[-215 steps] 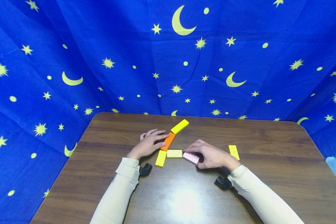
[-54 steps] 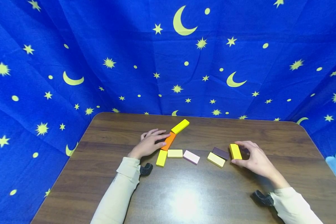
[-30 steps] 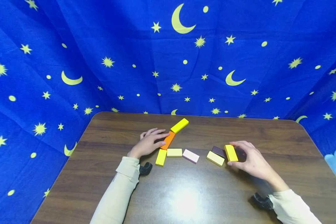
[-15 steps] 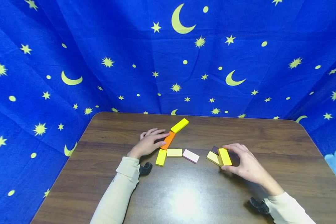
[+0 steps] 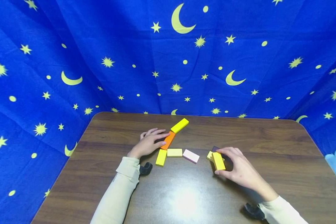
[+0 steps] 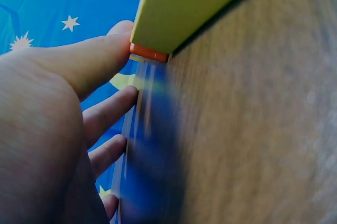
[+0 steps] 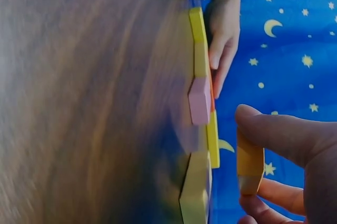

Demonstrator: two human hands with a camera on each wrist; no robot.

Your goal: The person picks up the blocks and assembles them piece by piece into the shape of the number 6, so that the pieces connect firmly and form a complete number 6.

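My right hand (image 5: 242, 169) pinches a yellow block (image 5: 218, 161) between thumb and fingers. In the right wrist view the held block (image 7: 250, 158) is raised off the table. From the head view it overlaps a pale yellow block (image 5: 209, 156) and a dark purple block (image 5: 215, 148), both partly hidden. My left hand (image 5: 145, 145) rests on the table with extended fingers, thumb and index fingertip at an orange block (image 5: 169, 140). That one lies in line between a yellow block (image 5: 180, 125) at the far end and another yellow block (image 5: 161, 157) at the near end.
A cream block (image 5: 174, 152) lies beside the near yellow one, followed by a pink block (image 5: 191, 156) set at an angle. All lie flat on the brown wooden table (image 5: 114, 193). Behind the table hangs a blue cloth (image 5: 145, 46) with moons and stars.
Having let go of the pink block, my right hand took the yellow block at the right. It has carried it left over the dark and pale yellow blocks. My left hand stays put.
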